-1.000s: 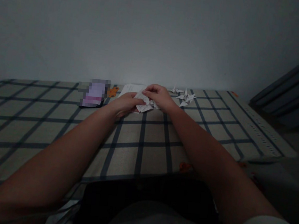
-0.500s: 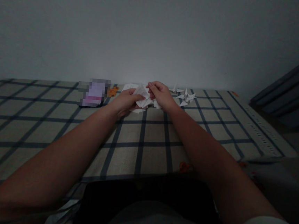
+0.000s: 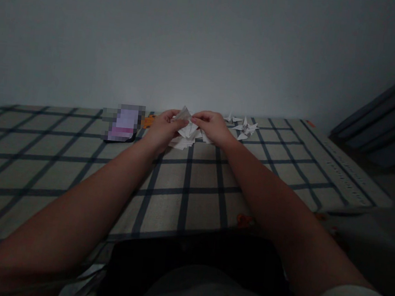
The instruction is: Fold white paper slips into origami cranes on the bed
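Observation:
A small folded piece of white paper [image 3: 188, 128] is held up between my two hands near the back of the table. My left hand [image 3: 164, 129] grips its left side, thumb across the front. The fingertips of my right hand [image 3: 211, 123] pinch its right edge. Beneath the hands lie several white paper sheets [image 3: 181, 143], partly covered by them. Just right of my right hand rest folded paper cranes [image 3: 245, 129], pointed and white, and another crane [image 3: 232, 119] sits further back.
A checked cloth [image 3: 203, 194] covers the table, which meets a grey wall [image 3: 206, 47]. On the left lies a phone [image 3: 125, 123] with a blurred lilac screen. A dark curtain [image 3: 390, 119] hangs at the right.
My right hand has come down and in, its fingers now pinching the paper's edge. The paper has turned in my left hand, with a point now standing up.

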